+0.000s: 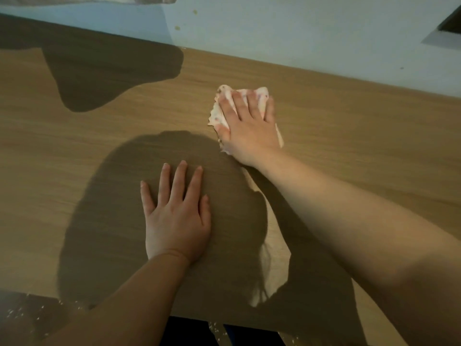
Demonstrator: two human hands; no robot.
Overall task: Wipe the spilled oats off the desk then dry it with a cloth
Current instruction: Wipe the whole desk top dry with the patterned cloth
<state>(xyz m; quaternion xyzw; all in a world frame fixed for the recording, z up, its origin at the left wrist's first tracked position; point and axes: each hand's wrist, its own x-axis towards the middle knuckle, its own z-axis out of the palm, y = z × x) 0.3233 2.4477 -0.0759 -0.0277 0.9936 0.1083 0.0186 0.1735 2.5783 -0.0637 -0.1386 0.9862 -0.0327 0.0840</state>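
Observation:
A white cloth (219,113) with small red marks lies crumpled on the wooden desk (336,126), towards its far edge. My right hand (247,128) presses flat on top of the cloth, fingers spread over it. Flat on the bare desk nearer to me rests my left hand (174,213), palm down, fingers apart, holding nothing. Pale oat flakes (22,313) lie scattered on the floor below the desk's near left edge. I see no oats on the desk top itself.
A pale wall (299,33) runs along the far edge of the desk, with a couple of small stains. Dark shadows fall across the desk at the upper left and around my left hand. A dark object (451,23) shows at the top right corner.

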